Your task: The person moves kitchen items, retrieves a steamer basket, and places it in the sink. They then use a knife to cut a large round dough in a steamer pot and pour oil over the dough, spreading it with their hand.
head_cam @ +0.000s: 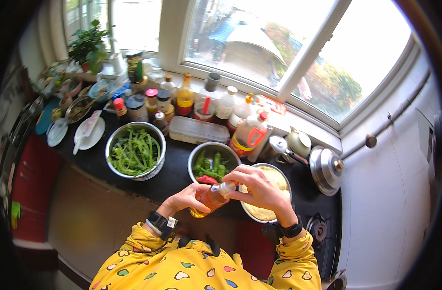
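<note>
Low in the middle of the head view, my left hand is wrapped round the body of a bottle of amber liquid, which is tilted with its neck up to the right. The thumb and fingers of my right hand are at the bottle's pale cap; whether the cap is loose cannot be told. Behind the bottle, a steel bowl holds green peppers and a red pepper. Under my right hand, partly hidden, stands a bowl of pale yellow dough.
A steel bowl of leafy green stalks stands left on the black counter. Sauce bottles and jars line the windowsill side, beside a lidded plastic box. A kettle, steel lid and gas burner are at right.
</note>
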Demonstrator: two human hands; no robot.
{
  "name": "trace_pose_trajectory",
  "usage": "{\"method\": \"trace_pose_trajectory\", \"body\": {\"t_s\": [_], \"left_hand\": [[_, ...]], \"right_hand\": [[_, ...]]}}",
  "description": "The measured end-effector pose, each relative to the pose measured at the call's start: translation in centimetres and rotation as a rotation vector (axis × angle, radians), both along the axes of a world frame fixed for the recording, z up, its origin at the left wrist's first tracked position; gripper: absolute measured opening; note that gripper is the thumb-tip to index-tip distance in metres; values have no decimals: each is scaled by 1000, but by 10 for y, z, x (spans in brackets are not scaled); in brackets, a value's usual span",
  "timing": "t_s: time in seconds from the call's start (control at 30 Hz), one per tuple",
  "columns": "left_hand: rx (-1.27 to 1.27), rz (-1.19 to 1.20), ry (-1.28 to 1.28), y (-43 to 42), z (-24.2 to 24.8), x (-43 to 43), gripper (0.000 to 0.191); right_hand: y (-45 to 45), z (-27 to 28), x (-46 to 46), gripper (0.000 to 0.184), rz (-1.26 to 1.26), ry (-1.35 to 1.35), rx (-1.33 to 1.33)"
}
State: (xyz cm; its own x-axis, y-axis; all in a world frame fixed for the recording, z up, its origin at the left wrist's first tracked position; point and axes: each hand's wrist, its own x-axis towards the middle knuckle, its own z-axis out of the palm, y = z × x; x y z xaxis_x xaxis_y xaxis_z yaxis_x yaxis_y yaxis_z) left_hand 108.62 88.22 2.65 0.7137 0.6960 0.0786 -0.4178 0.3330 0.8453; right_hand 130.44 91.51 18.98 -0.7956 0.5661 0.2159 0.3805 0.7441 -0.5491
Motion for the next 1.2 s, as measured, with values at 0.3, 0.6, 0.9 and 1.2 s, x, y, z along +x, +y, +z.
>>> {"method": "trace_pose_trajectory", "body": {"t_s": [0.3, 0.6, 0.9, 1.2], "left_hand": [[-15, 607, -32, -121, 12, -75, 59], [38, 1108, 85, -248, 10, -168, 59], [63, 1222, 122, -331, 10, -314, 54], [-21, 1463, 336, -334, 3, -402, 51]], "right_hand": [[-30, -8, -120, 35, 289, 113, -8], [-100, -34, -276, 30, 707, 284, -249], [-165, -59, -454, 34, 814, 115, -687], [-171, -95, -555, 40, 764, 263, -817]]}}
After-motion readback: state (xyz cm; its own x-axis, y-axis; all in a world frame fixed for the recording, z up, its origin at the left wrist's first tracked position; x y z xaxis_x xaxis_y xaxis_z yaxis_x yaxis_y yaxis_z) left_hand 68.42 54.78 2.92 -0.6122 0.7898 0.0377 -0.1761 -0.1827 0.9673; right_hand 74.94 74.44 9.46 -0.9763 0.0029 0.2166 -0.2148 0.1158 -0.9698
